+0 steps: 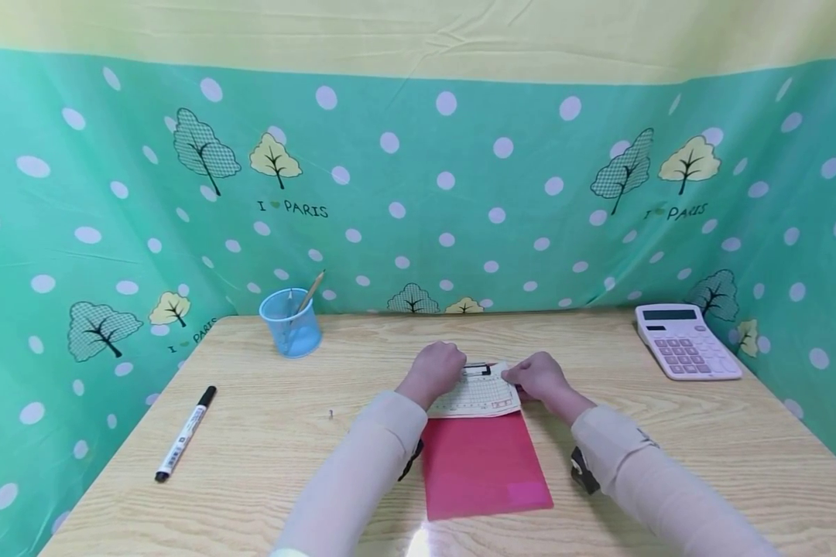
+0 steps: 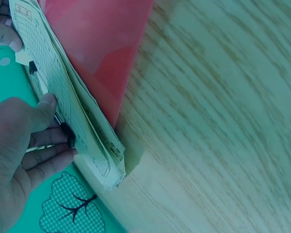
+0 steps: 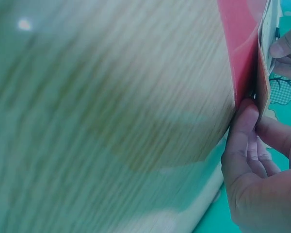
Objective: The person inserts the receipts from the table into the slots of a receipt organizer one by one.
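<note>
A red clip folder [image 1: 486, 468] lies on the table, a wire clip with black ends [image 1: 477, 370] at its far edge. Over its far part is a booklet of grid-printed forms [image 1: 477, 397], its leaves partly fanned in the left wrist view. My left hand [image 1: 435, 371] holds the clip at the booklet's far edge; the left wrist view shows the thumb on one side and curled fingers on the other. At the booklet's right end, my right hand [image 1: 539, 377] pinches the corner between thumb and forefinger [image 3: 246, 119]. Whether the clip grips the paper I cannot tell.
A blue mesh cup [image 1: 291, 325] with pencils stands at the back left. A black-capped marker [image 1: 186, 435] lies on the left side of the wooden table [image 1: 265, 433]. At the back right is a pink calculator [image 1: 688, 341]. A dotted green curtain [image 1: 446, 216] hangs behind.
</note>
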`<state>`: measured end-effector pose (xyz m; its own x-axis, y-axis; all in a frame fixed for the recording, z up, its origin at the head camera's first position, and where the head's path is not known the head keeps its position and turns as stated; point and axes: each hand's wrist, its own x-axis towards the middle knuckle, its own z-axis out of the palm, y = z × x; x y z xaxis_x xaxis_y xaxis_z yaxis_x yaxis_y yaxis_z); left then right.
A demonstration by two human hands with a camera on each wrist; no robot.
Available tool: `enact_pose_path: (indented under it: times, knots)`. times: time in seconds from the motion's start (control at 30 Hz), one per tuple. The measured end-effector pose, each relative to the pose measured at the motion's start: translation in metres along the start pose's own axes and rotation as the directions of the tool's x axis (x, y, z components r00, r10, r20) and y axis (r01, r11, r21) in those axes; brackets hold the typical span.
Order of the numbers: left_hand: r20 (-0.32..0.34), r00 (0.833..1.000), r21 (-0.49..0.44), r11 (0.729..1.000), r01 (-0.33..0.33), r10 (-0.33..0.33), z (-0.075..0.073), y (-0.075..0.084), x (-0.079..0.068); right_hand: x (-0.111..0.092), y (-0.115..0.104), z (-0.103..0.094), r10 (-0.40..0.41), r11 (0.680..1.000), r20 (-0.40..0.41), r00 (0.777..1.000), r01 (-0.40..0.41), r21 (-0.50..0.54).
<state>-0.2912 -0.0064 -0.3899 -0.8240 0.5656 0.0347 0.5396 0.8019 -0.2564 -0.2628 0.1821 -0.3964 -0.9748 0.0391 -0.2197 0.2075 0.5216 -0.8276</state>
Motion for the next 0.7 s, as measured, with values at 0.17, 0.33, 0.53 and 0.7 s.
enact_pose_path:
  times: [0.17, 0.33, 0.53, 0.7]
  knots:
    - [-0.011, 1.0, -0.007, 1.0, -0.009, 0.009, 0.001, -0.0012, -0.0003, 0.0017, 0.0008, -0.001, -0.002, 1.0, 0.001, 1.0, 0.002, -0.014]
    - [-0.026, 0.999, -0.015, 1.0, -0.021, 0.021, 0.003, -0.003, -0.0011, 0.0026, 0.001, -0.001, -0.008, 1.0, -0.004, 1.0, 0.008, 0.002]
    - [-0.031, 0.999, -0.003, 0.999, -0.04, 0.04, 0.0033, -0.0033, -0.0013, 0.0039, 0.0, -0.002, 0.0, 1.0, -0.005, 1.0, 0.0, -0.021]
    - [-0.022, 0.999, -0.003, 0.999, -0.039, 0.039, 0.0027, -0.0034, -0.0019, 0.0053, -0.0005, -0.0008, 0.011, 0.999, -0.018, 1.0, -0.012, -0.045]
